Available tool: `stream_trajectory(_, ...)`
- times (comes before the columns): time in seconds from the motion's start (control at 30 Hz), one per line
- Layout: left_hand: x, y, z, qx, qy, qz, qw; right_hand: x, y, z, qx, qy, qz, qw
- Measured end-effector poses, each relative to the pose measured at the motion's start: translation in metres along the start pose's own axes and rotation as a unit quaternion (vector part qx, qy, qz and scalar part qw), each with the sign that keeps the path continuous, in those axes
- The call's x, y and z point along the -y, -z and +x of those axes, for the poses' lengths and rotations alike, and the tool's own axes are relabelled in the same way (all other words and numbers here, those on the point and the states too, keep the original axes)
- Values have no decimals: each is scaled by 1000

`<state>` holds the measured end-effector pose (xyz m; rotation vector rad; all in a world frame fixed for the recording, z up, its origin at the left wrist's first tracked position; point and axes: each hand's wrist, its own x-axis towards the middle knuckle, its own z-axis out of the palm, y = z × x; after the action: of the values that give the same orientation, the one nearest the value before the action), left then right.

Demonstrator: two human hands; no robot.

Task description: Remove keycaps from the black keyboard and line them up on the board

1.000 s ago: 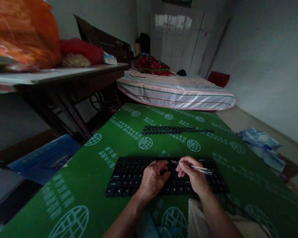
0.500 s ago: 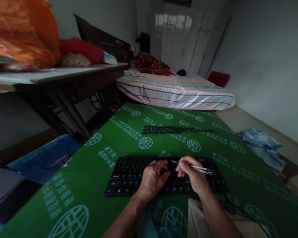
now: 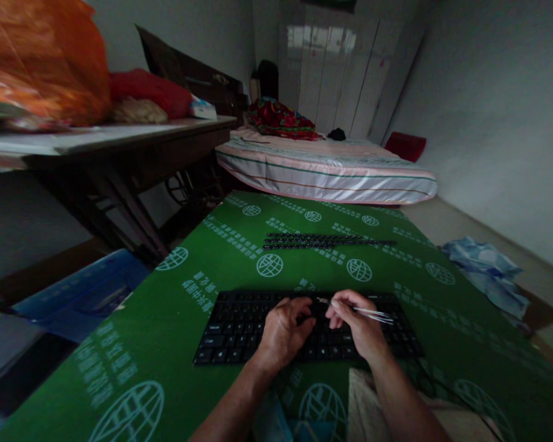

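Observation:
A black keyboard (image 3: 233, 334) lies flat on the green table. My left hand (image 3: 283, 331) rests on the middle of its keys, fingers bent and thumb apart from the index finger, with nothing visible in it. My right hand (image 3: 357, 322) is closed around a thin metal wire tool (image 3: 373, 315), held low over the keyboard's right half. Several slender silver prongs stick out behind the hand, and a small tip points left between my hands. The tool's middle is hidden by my fingers. Rows of small black keycaps (image 3: 327, 240) lie beyond the keyboard.
The green table (image 3: 239, 270) has printed globes and writing. A cable (image 3: 461, 396) runs off the keyboard's right side, past a pale cloth (image 3: 364, 405) at the near edge. A blue bin (image 3: 83, 294) stands left, below a side table (image 3: 166, 130). Behind is a bed (image 3: 327, 166).

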<state>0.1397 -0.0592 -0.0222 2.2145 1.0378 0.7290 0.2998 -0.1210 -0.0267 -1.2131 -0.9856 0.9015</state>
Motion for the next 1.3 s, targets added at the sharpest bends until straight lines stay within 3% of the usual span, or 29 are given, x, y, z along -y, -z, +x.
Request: stream_trajectory(1.3,-1,0,1,0,3,-6,1000,0,1,-1,7,-2,-1,1000)
